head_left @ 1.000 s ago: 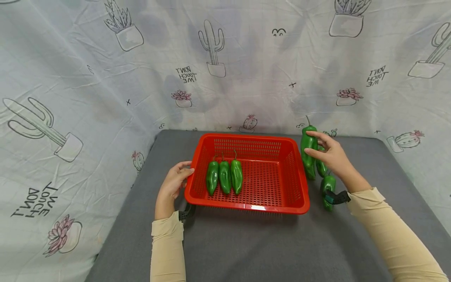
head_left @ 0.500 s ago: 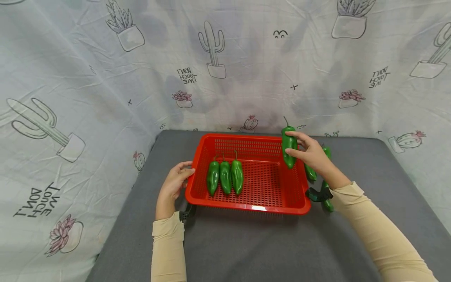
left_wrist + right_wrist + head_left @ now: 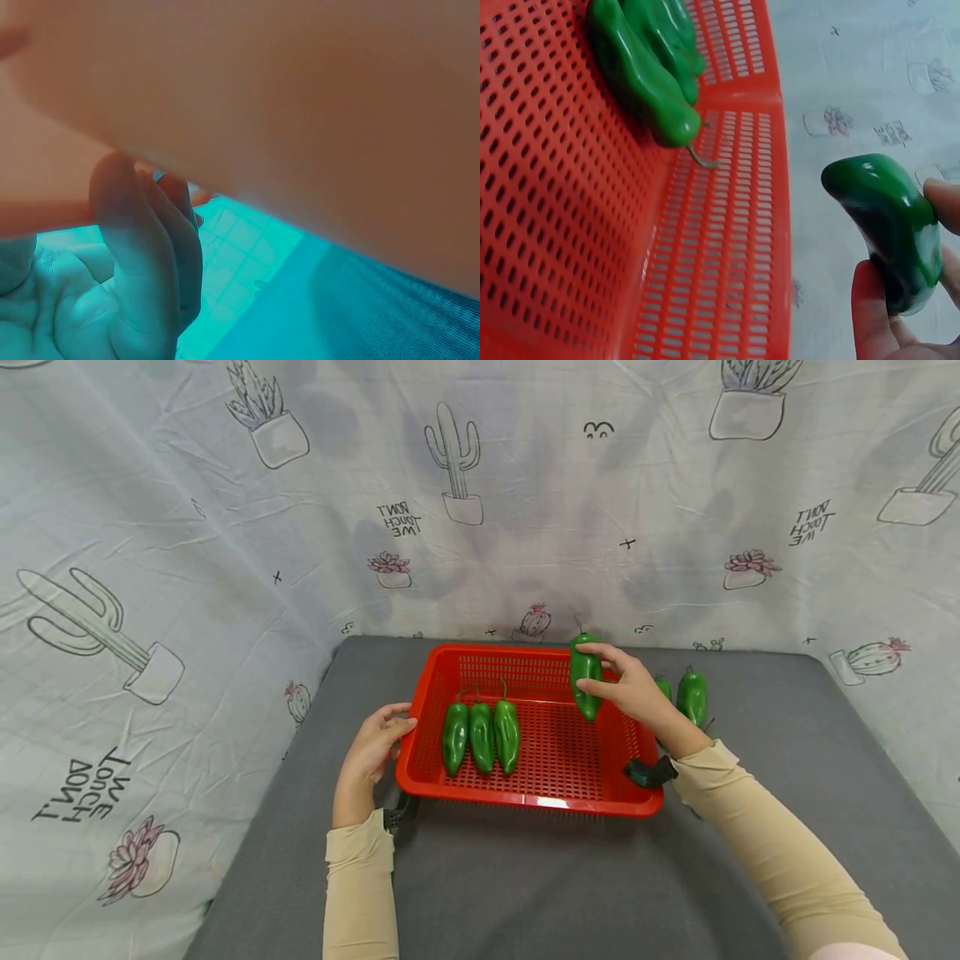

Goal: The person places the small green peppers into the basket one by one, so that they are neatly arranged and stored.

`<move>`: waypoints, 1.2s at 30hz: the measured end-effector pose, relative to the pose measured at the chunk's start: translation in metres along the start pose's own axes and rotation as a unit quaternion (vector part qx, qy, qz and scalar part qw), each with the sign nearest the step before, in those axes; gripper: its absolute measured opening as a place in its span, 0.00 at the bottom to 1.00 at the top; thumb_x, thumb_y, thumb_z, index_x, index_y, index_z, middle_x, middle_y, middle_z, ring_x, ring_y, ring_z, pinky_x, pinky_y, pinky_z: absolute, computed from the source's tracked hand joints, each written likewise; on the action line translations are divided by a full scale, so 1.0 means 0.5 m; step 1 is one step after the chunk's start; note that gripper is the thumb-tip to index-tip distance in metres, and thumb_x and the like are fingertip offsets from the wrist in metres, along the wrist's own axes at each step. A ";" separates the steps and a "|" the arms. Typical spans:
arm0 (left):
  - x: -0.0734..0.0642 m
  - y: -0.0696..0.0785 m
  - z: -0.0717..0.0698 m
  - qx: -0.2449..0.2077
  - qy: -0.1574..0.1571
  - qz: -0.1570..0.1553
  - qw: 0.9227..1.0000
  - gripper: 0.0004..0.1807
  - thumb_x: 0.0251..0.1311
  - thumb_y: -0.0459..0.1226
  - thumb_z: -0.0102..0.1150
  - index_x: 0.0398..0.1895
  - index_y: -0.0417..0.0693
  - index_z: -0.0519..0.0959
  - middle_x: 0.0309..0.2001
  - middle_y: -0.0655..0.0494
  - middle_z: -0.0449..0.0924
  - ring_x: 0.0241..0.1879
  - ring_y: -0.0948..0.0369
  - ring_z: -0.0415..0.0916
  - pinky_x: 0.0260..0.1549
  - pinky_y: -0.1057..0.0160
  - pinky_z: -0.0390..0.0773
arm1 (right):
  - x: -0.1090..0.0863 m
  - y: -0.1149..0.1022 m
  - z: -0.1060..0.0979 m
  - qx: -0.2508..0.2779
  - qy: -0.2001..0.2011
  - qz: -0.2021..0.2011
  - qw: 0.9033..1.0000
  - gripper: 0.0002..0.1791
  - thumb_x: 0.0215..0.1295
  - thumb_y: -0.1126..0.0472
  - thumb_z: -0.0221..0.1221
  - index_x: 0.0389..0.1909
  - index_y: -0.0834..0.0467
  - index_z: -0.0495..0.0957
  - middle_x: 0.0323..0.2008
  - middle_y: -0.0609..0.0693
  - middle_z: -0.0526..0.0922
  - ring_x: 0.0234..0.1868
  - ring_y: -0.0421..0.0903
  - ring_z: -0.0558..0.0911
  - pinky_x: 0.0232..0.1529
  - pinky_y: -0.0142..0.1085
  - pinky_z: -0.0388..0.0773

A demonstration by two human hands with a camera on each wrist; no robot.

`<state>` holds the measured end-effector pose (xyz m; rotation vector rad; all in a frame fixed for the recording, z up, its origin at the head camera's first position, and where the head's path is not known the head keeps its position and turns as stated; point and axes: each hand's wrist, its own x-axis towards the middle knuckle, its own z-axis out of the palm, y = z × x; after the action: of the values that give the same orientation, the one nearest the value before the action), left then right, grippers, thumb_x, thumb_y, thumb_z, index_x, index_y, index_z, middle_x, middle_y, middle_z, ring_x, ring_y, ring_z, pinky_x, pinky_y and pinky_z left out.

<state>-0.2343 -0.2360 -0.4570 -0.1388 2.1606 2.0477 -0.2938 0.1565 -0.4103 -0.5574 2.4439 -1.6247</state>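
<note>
My left hand point(image 3: 367, 747) grips the left rim of a red perforated plastic basket point(image 3: 525, 799). In the left wrist view its fingers point(image 3: 142, 255) curl beneath the basket's blurred edge. Three green peppers point(image 3: 482, 737) lie side by side in the basket's left half, stems toward the back. Between thumb and fingers, my right hand point(image 3: 633, 693) pinches another green pepper point(image 3: 582, 668), held stem up over the basket's back right part. The right wrist view shows that pepper point(image 3: 892, 217) apart from the basket wall, its blunt tip free.
More green peppers point(image 3: 692, 697) lie on the grey table point(image 3: 525, 885) right of the basket, partly hidden by the right forearm. A cactus-print cloth point(image 3: 525, 560) hangs behind and at the sides. A black wrist strap point(image 3: 651, 772) is on the right wrist.
My right hand has carried the pepper leftward, from the table right of the basket to over its back right part. The left hand stays on the rim.
</note>
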 end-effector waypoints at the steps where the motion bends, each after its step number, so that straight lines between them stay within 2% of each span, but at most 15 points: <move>1: 0.000 0.000 0.000 -0.002 0.001 0.000 1.000 0.24 0.67 0.33 0.51 0.65 0.36 0.62 0.34 0.59 0.78 0.28 0.65 0.80 0.27 0.67 0.80 | 0.002 -0.001 0.006 0.000 -0.004 0.002 1.000 0.33 0.65 0.56 0.60 0.69 0.51 0.61 0.62 0.61 0.67 0.62 0.58 0.69 0.50 0.50 0.75; 9: 0.001 -0.005 0.001 -0.006 0.005 0.004 1.000 0.23 0.67 0.33 0.51 0.64 0.37 0.63 0.35 0.58 0.78 0.29 0.64 0.80 0.27 0.66 0.81 | 0.017 0.002 0.054 -0.007 -0.028 0.025 0.999 0.33 0.63 0.56 0.62 0.68 0.52 0.62 0.58 0.60 0.71 0.60 0.58 0.71 0.49 0.49 0.77; 19: 0.001 -0.006 -0.003 0.001 0.003 0.003 1.000 0.23 0.67 0.34 0.51 0.64 0.38 0.63 0.37 0.57 0.79 0.30 0.63 0.80 0.28 0.66 0.81 | 0.032 0.003 0.103 -0.009 -0.047 0.057 0.997 0.31 0.63 0.58 0.62 0.67 0.52 0.64 0.60 0.62 0.70 0.60 0.60 0.70 0.48 0.49 0.77; 31: 0.001 -0.005 -0.003 0.001 0.000 0.000 1.000 0.25 0.67 0.35 0.51 0.65 0.38 0.62 0.37 0.56 0.79 0.30 0.63 0.80 0.29 0.66 0.81 | 0.044 0.006 0.141 -0.055 -0.049 0.068 0.995 0.30 0.61 0.61 0.62 0.65 0.55 0.66 0.58 0.63 0.71 0.59 0.62 0.72 0.42 0.46 0.80; 36: 0.004 -0.007 -0.003 0.005 0.000 0.001 1.000 0.24 0.67 0.35 0.51 0.65 0.38 0.62 0.36 0.58 0.79 0.29 0.64 0.80 0.29 0.66 0.81 | 0.045 0.008 0.150 -0.097 -0.057 0.058 0.992 0.30 0.60 0.60 0.64 0.64 0.55 0.67 0.57 0.62 0.73 0.58 0.62 0.73 0.42 0.45 0.79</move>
<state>-0.2357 -0.2378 -0.4607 -0.1353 2.1728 2.0376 -0.2907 0.0849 -0.4420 -0.5087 2.5133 -1.2848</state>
